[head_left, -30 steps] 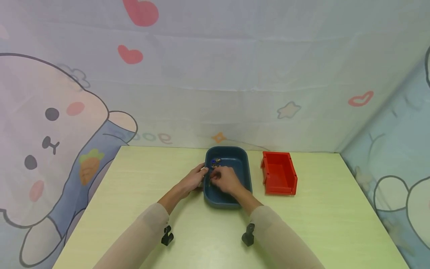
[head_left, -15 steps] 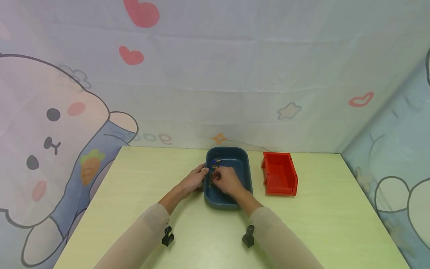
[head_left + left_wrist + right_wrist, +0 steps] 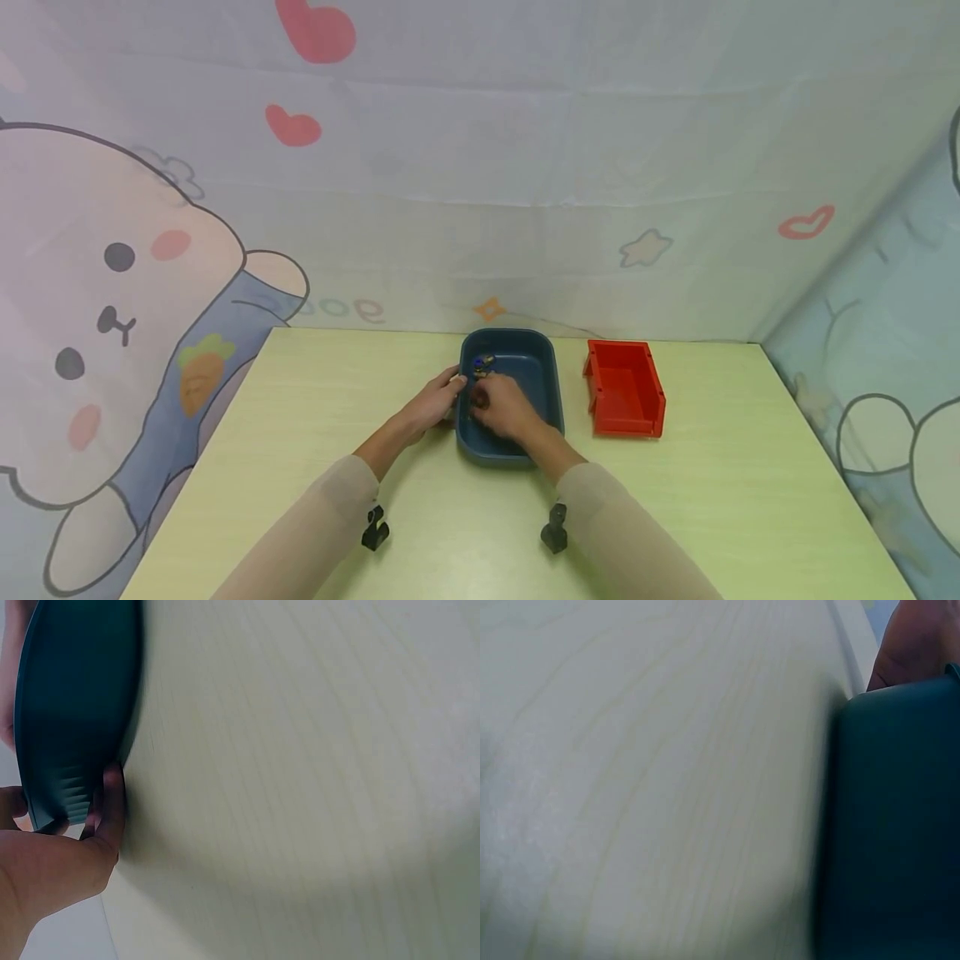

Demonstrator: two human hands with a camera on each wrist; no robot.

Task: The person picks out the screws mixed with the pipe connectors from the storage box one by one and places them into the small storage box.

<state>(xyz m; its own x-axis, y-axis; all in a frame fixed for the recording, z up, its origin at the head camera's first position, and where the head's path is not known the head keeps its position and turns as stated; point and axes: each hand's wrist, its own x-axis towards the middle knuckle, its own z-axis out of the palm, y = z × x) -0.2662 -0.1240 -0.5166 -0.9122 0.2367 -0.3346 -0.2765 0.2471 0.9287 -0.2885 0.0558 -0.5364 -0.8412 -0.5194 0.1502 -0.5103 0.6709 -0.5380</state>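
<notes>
A dark blue basin (image 3: 536, 379) stands on the table in the head view. My left hand (image 3: 432, 402) grips its left wall, thumb over the rim. In the left wrist view the same hand (image 3: 56, 862) has its fingers against the wall's outer side. My right hand (image 3: 504, 406) reaches down inside the basin with fingers curled near the left wall; whether anything is between the fingertips is hidden. Just beyond it lie small brass-coloured and blue pieces (image 3: 483, 364), too small to identify. The right wrist view shows mostly the basin's outer wall (image 3: 900, 817).
To the basin's right sits a red open-fronted parts bin (image 3: 625, 392), apart from it. The pale wooden table (image 3: 750, 467) extends on both sides. A printed cloth (image 3: 570, 167) hangs behind the table's far edge.
My right hand's fingers have turned slightly downward within the basin. Thin brass-coloured pieces seen below its fingertips half a second ago are out of sight. The left hand keeps its grip.
</notes>
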